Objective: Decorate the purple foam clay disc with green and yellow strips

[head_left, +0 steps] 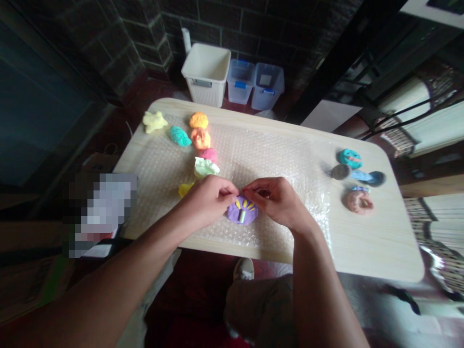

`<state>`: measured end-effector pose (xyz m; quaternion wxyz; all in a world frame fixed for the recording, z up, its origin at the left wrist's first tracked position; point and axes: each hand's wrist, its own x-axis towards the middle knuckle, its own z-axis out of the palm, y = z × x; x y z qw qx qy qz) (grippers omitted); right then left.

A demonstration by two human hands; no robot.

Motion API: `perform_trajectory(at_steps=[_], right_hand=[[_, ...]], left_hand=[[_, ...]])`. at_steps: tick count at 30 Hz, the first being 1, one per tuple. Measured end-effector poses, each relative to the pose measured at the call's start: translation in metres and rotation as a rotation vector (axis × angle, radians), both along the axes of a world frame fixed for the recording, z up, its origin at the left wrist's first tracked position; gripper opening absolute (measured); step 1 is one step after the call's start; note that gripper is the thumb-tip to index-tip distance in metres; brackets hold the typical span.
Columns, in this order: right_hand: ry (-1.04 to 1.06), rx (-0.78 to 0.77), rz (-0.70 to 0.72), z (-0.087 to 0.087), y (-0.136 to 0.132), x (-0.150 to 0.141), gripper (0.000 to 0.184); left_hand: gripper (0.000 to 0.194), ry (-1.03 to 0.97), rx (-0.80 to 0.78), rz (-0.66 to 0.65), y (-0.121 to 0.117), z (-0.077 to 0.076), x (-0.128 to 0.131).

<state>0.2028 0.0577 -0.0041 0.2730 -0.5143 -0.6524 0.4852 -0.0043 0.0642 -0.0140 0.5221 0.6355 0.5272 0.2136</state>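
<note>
A flat purple clay disc point(235, 217) lies on bubble wrap point(268, 150) near the table's front edge. Several yellow petal shapes point(244, 203) and a pale green strip point(242, 216) are set on it. My left hand point(213, 200) is at the disc's upper left, thumb and forefinger pinched together. From the upper right, my right hand point(275, 198) meets it with its fingers also pinched. Both sets of fingertips nearly touch over the disc's far rim. Whatever lies between them is too small to make out.
Left of my hands lie clay lumps: yellow point(185, 189), pale green point(206, 167), pink point(208, 154), orange point(200, 138), teal point(180, 136) and pale yellow point(154, 122). On the right are shaped clay pieces point(358, 200). Bins point(208, 72) stand beyond the table point(391, 241).
</note>
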Motion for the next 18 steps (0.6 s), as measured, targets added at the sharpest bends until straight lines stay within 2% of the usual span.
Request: perform_trajectory(at_steps=[4,11,18], right_hand=[[0.022,-0.017,-0.001,-0.0022,0.0,0.0006,0.016],[0.015,-0.008,0.005,-0.0024,0.0013,0.0007,0.015],[0.004,0.002,0.016,-0.0022,0.0024,0.0006,0.013]], left_hand=[[0.02,0.046,0.013,0.004,0.0006,0.0012,-0.0012],[0.008,-0.105,-0.045,-0.029,-0.0029,-0.0021,0.0009],[0.009,-0.062,-0.01,0.001,-0.0041,-0.0033,0.003]])
